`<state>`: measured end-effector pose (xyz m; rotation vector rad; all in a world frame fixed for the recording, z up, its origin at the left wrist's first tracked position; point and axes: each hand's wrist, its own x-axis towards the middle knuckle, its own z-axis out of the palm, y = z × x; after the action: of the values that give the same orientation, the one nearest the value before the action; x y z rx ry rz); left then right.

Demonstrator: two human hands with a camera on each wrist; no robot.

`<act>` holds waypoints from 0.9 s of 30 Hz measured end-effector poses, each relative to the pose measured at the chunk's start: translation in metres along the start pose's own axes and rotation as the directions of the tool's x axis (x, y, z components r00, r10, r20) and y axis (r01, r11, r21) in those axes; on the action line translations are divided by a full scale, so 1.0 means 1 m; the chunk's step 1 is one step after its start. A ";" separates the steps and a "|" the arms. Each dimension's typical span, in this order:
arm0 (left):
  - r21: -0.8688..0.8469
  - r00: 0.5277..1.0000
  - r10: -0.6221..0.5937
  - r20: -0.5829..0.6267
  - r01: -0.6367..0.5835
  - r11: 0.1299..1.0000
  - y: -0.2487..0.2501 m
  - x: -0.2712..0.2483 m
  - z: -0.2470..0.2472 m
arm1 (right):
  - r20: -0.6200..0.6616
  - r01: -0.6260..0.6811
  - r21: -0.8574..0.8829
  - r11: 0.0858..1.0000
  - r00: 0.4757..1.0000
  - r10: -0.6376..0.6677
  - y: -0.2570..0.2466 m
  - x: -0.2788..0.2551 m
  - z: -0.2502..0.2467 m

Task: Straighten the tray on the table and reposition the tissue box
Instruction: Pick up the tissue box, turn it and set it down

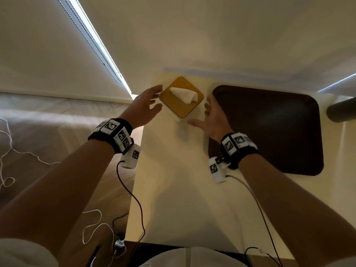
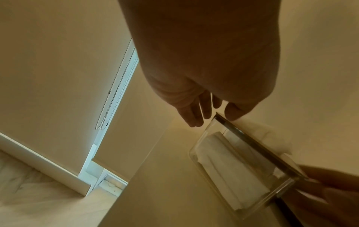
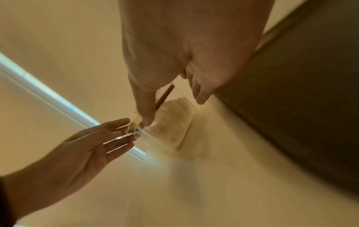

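A tissue box (image 1: 181,105) with a clear body and a yellow-brown lid stands turned cornerwise at the table's far end, a white tissue (image 1: 185,94) sticking out of its top. My left hand (image 1: 154,101) is at its left side, fingers straight and spread. My right hand (image 1: 207,112) is at its right side, fingers straight, between the box and the dark brown tray (image 1: 269,128). In the left wrist view my left hand (image 2: 209,113) reaches the corner of the tissue box (image 2: 233,169). In the blurred right wrist view my right hand (image 3: 172,102) touches the lid edge of the tissue box (image 3: 170,127).
The pale table (image 1: 173,189) ends at a left edge just beside my left wrist, with wooden floor and loose cables (image 1: 92,224) below. A dark cylindrical object (image 1: 341,110) pokes in at the right past the tray. A wall with a window blind stands behind.
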<state>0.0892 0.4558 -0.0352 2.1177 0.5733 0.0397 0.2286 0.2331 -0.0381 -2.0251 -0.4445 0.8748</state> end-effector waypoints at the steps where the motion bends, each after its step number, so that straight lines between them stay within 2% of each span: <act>1: -0.034 0.999 -0.025 -0.022 0.025 0.999 0.001 -0.001 0.000 | -0.037 -0.040 0.104 0.994 0.998 0.044 0.005 -0.011 0.010; 3: -0.048 0.995 -0.079 -0.053 0.077 0.996 0.005 0.001 0.000 | -0.075 -0.095 0.252 0.963 0.990 0.117 0.008 -0.030 0.031; 5: -0.046 0.993 -0.094 -0.069 0.091 0.995 0.006 0.002 0.001 | -0.088 -0.114 0.306 0.945 0.985 0.148 0.007 -0.040 0.055; 8: -0.085 0.991 -0.110 -0.080 0.103 0.991 0.008 0.009 0.004 | -0.125 -0.080 0.336 0.938 0.984 0.128 0.000 -0.038 0.073; 13: -0.110 0.991 -0.115 -0.073 0.107 0.988 0.008 0.014 0.006 | -0.187 -0.002 0.398 0.917 0.979 0.084 -0.006 -0.025 0.077; 18: -0.124 0.987 -0.125 -0.099 0.112 0.986 0.004 0.005 0.015 | -0.102 0.063 0.301 0.951 0.994 -0.033 -0.001 -0.019 0.061; 21: -0.162 0.980 -0.143 -0.136 0.121 0.979 0.004 -0.001 0.021 | -0.005 0.103 0.260 0.960 0.994 -0.106 -0.003 -0.008 0.038; 24: -0.145 0.980 -0.121 -0.160 0.098 0.985 0.007 -0.008 0.029 | 0.092 0.127 0.145 0.981 0.986 -0.141 -0.006 0.003 0.016; 27: -0.132 0.980 -0.095 -0.175 0.072 0.989 0.010 -0.013 0.036 | 0.136 0.154 0.081 0.985 0.977 -0.164 -0.003 0.011 0.006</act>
<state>0.0902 0.4177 -0.0462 1.9783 0.7483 0.2173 0.2314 0.2451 -0.0422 -1.8420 -0.6377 0.9260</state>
